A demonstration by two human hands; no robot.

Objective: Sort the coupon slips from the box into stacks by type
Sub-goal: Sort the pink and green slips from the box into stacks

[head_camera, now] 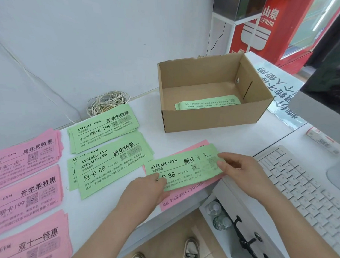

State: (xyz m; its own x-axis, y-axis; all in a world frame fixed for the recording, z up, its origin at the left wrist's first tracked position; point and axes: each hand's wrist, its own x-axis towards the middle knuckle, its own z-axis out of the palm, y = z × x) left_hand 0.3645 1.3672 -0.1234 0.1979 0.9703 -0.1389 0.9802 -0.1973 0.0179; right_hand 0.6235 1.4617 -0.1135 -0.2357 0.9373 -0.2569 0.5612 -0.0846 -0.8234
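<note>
An open brown cardboard box [213,117] sat on the white tabletop [162,141], with a few green paper slips [207,102] lying flat on its floor. In front of it, a long rectangular green slip [178,171] lay over a pink slip [187,198]. The left hand [146,190] held its lower left edge and the right hand [239,168] pinched its right end, each grip closed on the thin paper. Sorted green stacks [108,164] and pink stacks [25,191] lay to the left.
</note>
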